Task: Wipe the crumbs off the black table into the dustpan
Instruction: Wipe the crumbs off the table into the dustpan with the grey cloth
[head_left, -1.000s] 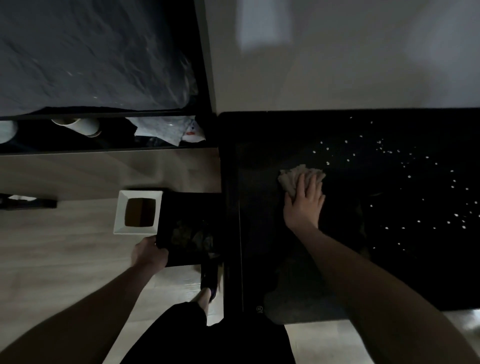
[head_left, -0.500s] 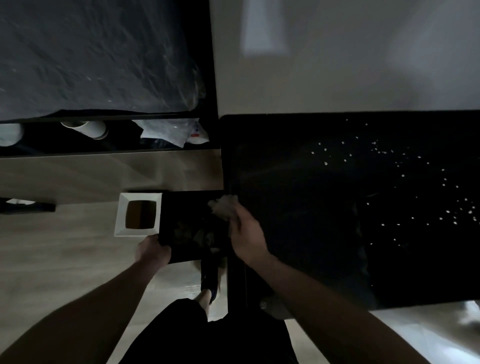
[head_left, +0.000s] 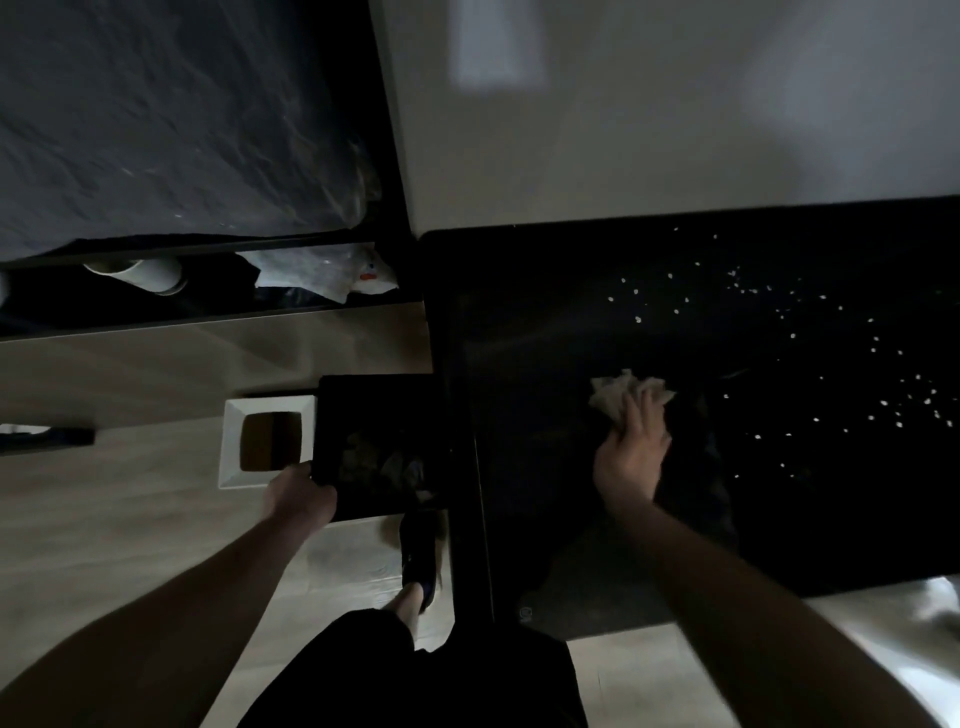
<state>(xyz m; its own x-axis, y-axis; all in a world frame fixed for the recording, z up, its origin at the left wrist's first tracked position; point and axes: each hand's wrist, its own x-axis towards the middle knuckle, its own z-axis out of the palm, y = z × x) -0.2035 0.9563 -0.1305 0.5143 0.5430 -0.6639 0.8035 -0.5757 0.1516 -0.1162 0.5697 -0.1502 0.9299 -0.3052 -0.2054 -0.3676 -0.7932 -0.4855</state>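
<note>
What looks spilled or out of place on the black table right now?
Pale crumbs lie scattered over the right part of the black table, beyond the cloth under the right hand. Nothing else stands out.

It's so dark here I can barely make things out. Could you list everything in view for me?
black table: one, black, right half of view
crumbs: many, pale, scattered over the table's far right
cloth: one, light, crumpled on the table under the right hand
dustpan: one, black, held at the table's left edge
square bin: one, white rim, on the floor left of the dustpan
shoe: one, dark, on the floor below the dustpan
left hand: grips the dustpan
right hand: presses the cloth
</note>
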